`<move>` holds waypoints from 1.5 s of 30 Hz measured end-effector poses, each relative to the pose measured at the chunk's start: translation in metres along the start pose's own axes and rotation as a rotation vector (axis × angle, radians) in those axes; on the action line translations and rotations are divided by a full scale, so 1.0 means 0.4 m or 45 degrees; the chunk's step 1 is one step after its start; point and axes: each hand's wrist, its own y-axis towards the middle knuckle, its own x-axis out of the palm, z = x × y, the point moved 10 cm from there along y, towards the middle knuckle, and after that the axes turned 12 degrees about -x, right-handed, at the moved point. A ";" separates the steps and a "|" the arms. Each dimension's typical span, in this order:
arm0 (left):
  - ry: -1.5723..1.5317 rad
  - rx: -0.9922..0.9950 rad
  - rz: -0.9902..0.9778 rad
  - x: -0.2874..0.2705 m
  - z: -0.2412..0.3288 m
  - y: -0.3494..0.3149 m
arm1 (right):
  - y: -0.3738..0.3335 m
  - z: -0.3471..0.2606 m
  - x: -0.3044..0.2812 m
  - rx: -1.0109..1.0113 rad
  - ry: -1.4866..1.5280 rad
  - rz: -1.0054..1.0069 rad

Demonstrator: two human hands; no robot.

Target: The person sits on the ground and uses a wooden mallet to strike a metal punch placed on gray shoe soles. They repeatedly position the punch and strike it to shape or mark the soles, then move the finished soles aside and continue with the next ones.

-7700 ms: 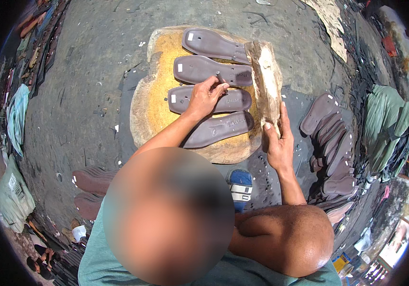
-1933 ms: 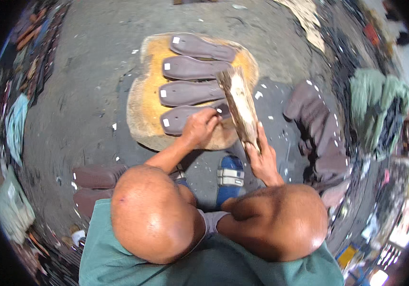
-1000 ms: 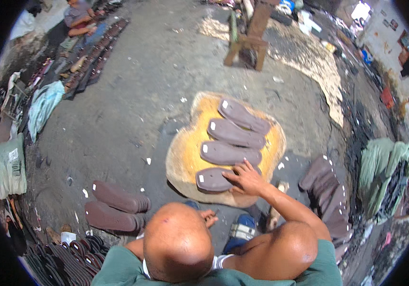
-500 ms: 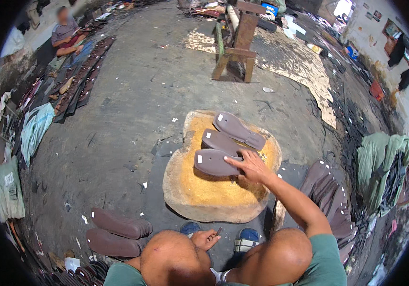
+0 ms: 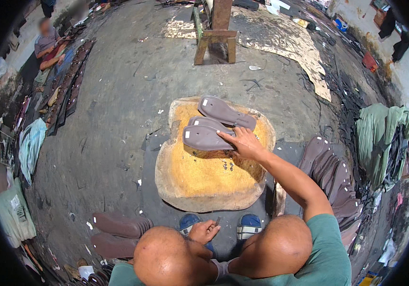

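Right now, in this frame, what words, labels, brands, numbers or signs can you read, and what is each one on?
None can be read.
Far sole: faint marking toward its heel, too small to read.
Near sole, in the right hand: a white sticker, with no readable text.
Pale sack at the left edge: dark printing, too small and blurred to read.

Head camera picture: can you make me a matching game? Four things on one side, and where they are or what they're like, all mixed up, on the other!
1. Left hand
2. Block
3. Right hand
4. Piece of wood

A. Touching a brown sole
B. Just right of the block
C. Holding a small dark stick
D. Yellow on top

Right pairs: 1-C, 2-D, 3-A, 4-B
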 end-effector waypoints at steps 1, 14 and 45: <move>0.012 0.006 0.010 -0.011 0.000 0.001 | 0.012 -0.002 -0.027 -0.030 -0.013 0.077; 0.039 0.034 0.065 0.021 0.012 0.002 | -0.011 0.169 -0.099 0.257 0.065 0.265; -0.775 -0.627 2.280 -0.628 -0.185 -0.754 | 0.328 -0.918 0.106 -0.540 0.888 -0.632</move>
